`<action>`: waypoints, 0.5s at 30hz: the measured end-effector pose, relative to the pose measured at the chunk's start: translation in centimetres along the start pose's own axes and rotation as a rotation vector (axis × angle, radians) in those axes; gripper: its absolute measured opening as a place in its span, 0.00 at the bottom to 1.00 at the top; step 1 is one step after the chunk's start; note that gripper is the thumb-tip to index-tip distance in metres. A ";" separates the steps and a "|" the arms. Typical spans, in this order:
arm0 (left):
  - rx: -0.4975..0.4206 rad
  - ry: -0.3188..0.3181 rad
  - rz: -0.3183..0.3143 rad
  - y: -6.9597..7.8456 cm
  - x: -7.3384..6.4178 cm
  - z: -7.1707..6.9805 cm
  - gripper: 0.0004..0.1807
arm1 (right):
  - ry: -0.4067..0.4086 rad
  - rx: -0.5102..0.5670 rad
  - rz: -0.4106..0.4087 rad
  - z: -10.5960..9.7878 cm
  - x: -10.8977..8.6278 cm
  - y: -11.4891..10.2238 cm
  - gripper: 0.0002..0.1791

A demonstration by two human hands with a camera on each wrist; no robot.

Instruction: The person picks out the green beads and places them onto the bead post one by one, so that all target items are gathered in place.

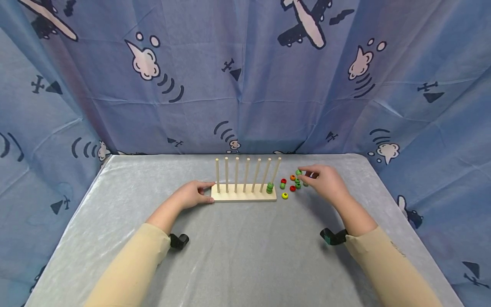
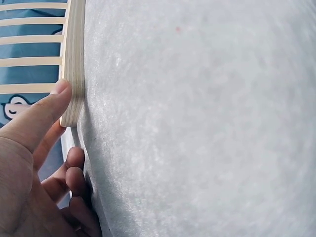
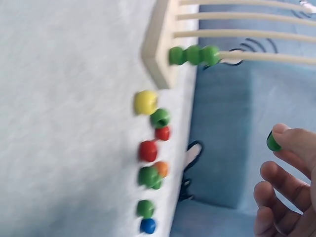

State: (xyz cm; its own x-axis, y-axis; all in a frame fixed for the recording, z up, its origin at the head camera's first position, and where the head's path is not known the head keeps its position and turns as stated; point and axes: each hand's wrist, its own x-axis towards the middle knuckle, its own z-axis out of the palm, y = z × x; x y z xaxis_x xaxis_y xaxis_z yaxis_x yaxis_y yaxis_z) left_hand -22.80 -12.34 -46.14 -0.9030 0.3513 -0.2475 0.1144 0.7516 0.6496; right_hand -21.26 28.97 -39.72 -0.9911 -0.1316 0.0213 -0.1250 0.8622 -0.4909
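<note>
A wooden peg rack [image 1: 241,196] stands on the table, with several upright pegs in a row along its base. My left hand [image 1: 187,195] grips the rack's left end, thumb on the front edge and forefinger behind. Three green beads [image 3: 193,55] are stacked on the rightmost peg; the other pegs are bare. Between thumb and forefinger my right hand [image 1: 326,181] pinches a green bead [image 3: 273,142], raised above the loose beads. The right wrist view shows the other fingers of this hand loosely curled, and the fingertips partly cover the bead.
Right of the rack lie loose beads: a yellow bead [image 1: 285,195] nearest the front, several green ones, red ones such as the red bead [image 3: 148,151], an orange bead [image 1: 293,178] and a blue bead [image 3: 148,225]. A blue patterned curtain [image 1: 245,85] hangs behind the grey-covered table [image 1: 245,256].
</note>
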 end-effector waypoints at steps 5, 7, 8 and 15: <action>0.005 -0.002 0.003 0.0 0.0 0.0 0.35 | 0.051 0.016 -0.059 -0.8 -0.1 -1.9 0.20; 0.008 -0.003 0.003 0.0 0.0 0.0 0.35 | 0.077 0.021 -0.084 -1.2 -0.2 -2.7 0.20; 0.009 -0.003 0.003 0.0 0.0 0.0 0.35 | 0.092 0.025 -0.096 -1.3 -0.2 -3.1 0.19; 0.010 -0.005 0.005 -0.1 0.2 0.0 0.35 | 0.188 0.076 -0.174 -2.3 -0.6 -5.5 0.17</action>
State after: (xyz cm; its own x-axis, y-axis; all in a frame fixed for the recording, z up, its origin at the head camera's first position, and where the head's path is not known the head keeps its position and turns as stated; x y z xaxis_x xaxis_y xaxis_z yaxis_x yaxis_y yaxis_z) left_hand -22.95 -12.34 -46.28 -0.9002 0.3578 -0.2480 0.1227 0.7552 0.6440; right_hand -20.13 25.45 -35.05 -0.9470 -0.1752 0.2693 -0.2976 0.7942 -0.5298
